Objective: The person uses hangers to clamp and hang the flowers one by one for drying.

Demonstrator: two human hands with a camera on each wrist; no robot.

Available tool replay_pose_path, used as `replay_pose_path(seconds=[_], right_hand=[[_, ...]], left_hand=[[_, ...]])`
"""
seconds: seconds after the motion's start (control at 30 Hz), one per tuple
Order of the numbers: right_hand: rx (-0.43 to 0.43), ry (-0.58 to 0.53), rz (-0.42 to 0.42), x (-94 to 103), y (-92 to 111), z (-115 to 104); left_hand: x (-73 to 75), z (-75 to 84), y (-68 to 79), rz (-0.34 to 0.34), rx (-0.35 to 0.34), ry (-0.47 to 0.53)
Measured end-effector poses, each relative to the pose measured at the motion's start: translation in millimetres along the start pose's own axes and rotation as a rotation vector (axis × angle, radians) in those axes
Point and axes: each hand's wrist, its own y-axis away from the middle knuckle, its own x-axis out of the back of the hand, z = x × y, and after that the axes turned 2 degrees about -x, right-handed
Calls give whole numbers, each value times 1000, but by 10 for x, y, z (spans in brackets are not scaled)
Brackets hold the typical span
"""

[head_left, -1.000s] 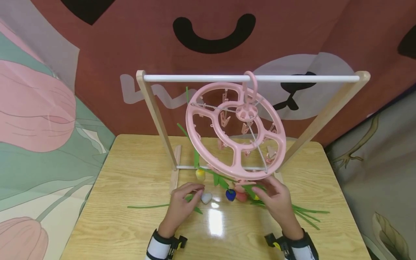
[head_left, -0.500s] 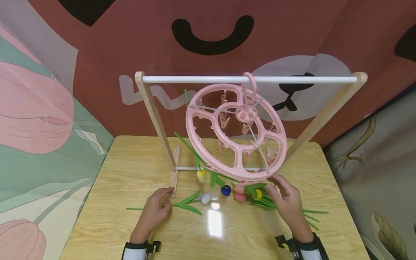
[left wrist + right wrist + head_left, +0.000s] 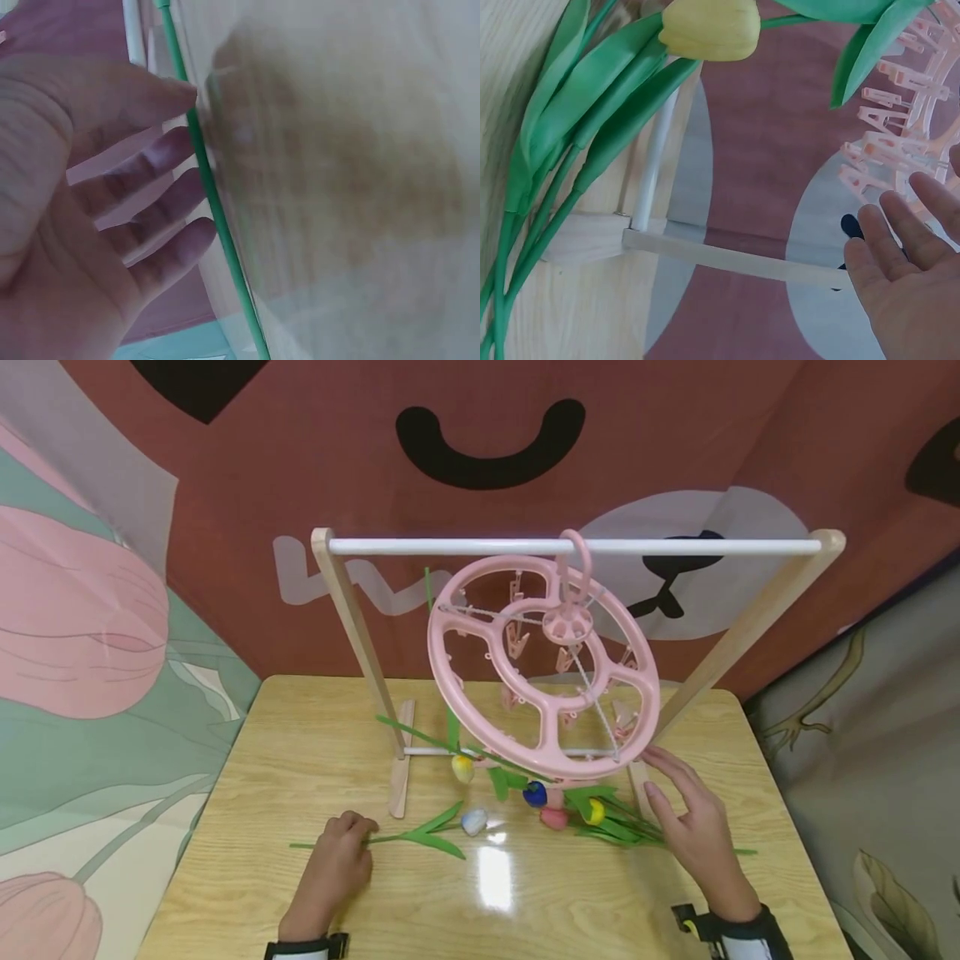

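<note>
In the head view, my left hand [image 3: 333, 864] is over the stem end of a pale blue-white tulip [image 3: 474, 821] lying on the table. The left wrist view shows the thumb tip against the green stem [image 3: 217, 195], with the other fingertips along it, spread and not clenched. My right hand [image 3: 697, 839] has its fingers extended near the lower right of a round pink clip hanger [image 3: 546, 727]; contact with the rim is unclear. Beside that hand lie green-stemmed tulips, with a yellow tulip [image 3: 711, 28] close in the right wrist view.
A wooden rack with a white top bar [image 3: 450, 546] carries the hanger. Pink clips [image 3: 889, 146] hang from its rings. A yellow-white tulip [image 3: 462, 767], a blue tulip [image 3: 535, 793] and a pink tulip [image 3: 554, 818] are beneath it. A printed cloth [image 3: 300, 460] stands behind the table.
My left hand has moved left and down from the flower head to the stem end. My right hand has shifted right, away from the tulips' heads. The flowers under the hanger have swayed.
</note>
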Motion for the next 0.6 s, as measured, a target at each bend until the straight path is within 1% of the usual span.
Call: replay_pose_path(seconds=[0.13,0.3,0.43,0.5,0.6], right_hand=[[-63,11,-23,36,23,48],[-81,49,-14,66,45,105],[-92,100,-18,77,77,163],[-93,131,-28,75,105,197],[-87,188,-53,67,151,241]], left_hand=[[-34,-5,-20,6,16,-48],[-67,-1,-42,19,-3,-84],[-87,40,-38,43,-49,-91],[-90,90,-29,51,-76,-90],[-99,188,-15,84,-126,-98]])
